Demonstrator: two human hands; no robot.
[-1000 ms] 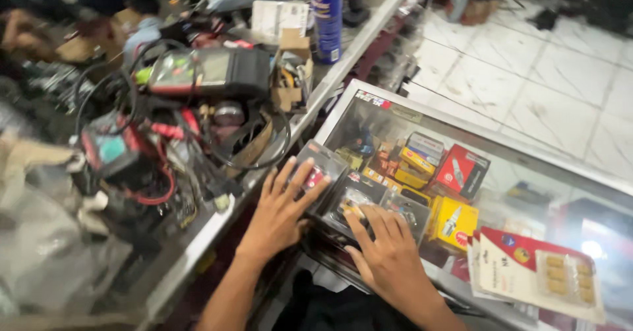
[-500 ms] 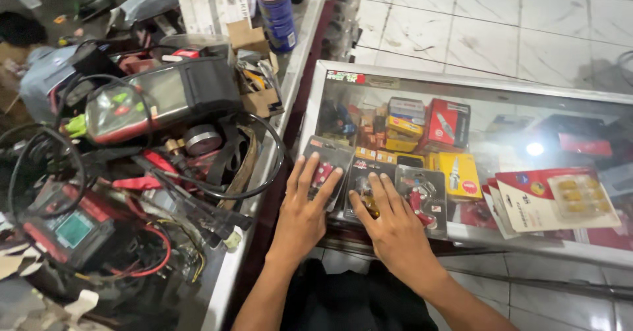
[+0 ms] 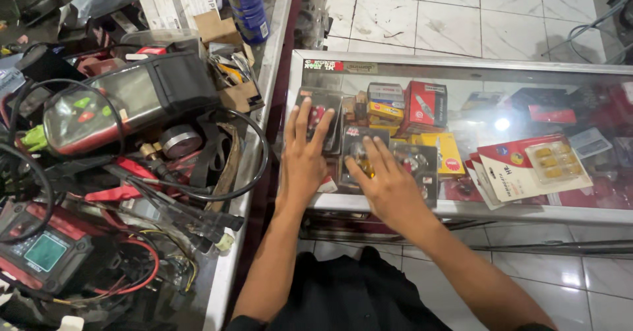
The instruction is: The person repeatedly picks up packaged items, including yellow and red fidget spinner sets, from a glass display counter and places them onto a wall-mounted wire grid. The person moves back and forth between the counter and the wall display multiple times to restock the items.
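Two open hands, left hand (image 3: 303,163) and right hand (image 3: 389,189), flat on one glass display case (image 3: 461,74).

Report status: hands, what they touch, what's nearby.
Left hand and right hand flat, open on glass display case. Small boxes beneath glass. Cable clutter left.

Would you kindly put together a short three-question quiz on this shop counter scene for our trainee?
1. True or false: both the left hand and the right hand lie flat on the glass display case.
2. Which stands at the top of the cluttered counter? A) blue spray can B) green bucket C) white kettle
3. Fill in: the blister card lying to the right of the hands holds small ____ coloured pieces.

Key
1. True: both palms face down on the glass, holding nothing.
2. A
3. Yellow
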